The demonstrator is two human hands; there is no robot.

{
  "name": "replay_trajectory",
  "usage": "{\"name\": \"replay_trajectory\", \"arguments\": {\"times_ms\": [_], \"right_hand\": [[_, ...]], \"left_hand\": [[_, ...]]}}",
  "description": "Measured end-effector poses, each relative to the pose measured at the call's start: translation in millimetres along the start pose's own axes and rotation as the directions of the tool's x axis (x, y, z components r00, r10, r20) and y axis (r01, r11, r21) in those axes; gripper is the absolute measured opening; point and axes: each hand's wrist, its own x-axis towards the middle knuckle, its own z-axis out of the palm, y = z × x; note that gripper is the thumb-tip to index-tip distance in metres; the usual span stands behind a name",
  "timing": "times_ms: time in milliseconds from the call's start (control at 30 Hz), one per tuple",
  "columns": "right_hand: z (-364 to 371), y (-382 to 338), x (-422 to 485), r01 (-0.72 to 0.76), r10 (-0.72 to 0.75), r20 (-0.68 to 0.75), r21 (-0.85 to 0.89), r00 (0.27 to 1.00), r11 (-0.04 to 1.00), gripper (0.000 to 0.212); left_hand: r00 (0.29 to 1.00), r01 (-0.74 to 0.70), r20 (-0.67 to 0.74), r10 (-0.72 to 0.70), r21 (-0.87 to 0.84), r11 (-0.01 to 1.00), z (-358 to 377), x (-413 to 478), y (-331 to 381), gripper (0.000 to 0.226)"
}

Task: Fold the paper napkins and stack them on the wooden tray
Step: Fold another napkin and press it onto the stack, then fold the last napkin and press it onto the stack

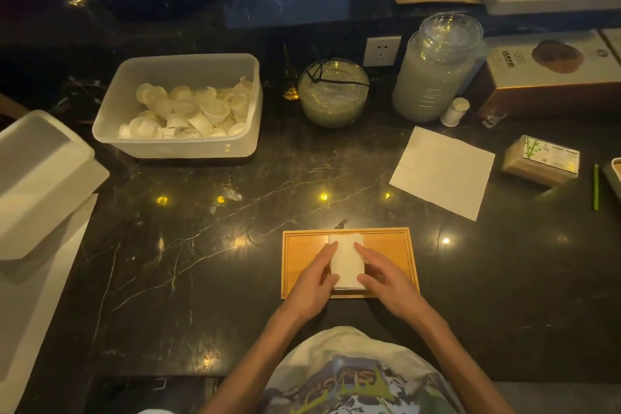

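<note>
Squaring the folded white paper napkin stack [346, 262] on the shallow rectangular wooden tray [393, 245], on the dark veined stone bench [201, 245] right in front of me. My left hand [311, 282] lies along the stack's left edge, fingers straight and together, touching paper. My right hand [383, 282] mirrors it on the right edge, fingers loosely extended, thumb at the near corner. Neither pinches; both just press inward.

The stack's long axis runs away from me, across the tray's short side, and it sits left of tray centre. Layer count: can't tell.

Next piece, I judge, is the flat unfolded white paper napkin [443, 171], creased and turned askew. It lies beyond the tray to the right, well apart, nearer my right hand, so that hand should reach.

Paper is thin, soft and matte and likely slides on the glossy bench. The tray is smooth with a raised lip.
</note>
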Motion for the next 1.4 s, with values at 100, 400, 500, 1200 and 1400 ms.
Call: {"name": "replay_trajectory", "arguments": {"times_ms": [100,400,500,1200,1400], "right_hand": [[0,4,3,0.006,-0.006,-0.008,-0.047,1.000,0.999,0.057],[-10,14,7,-0.027,0.026,0.101,0.002,0.995,1.000,0.067],[-10,14,8,-0.039,0.039,0.093,-0.007,0.995,0.999,0.069],[0,29,4,0.138,-0.114,0.094,-0.316,0.989,0.939,0.076],[2,28,5,0.124,-0.108,0.064,-0.366,0.992,0.922,0.077]], "left_hand": [[1.000,-0.004,-0.007,0.004,0.012,1.000,2,2,-3,0.064],[0.997,0.007,0.075,-0.006,-0.019,1.000,-5,7,-18,0.083],[0.997,-0.020,0.071,0.013,0.107,0.994,-6,8,-22,0.087],[0.953,-0.283,0.101,0.285,0.627,0.726,7,3,-33,0.075],[0.967,-0.237,0.106,0.230,0.699,0.675,10,1,-24,0.076]]}}
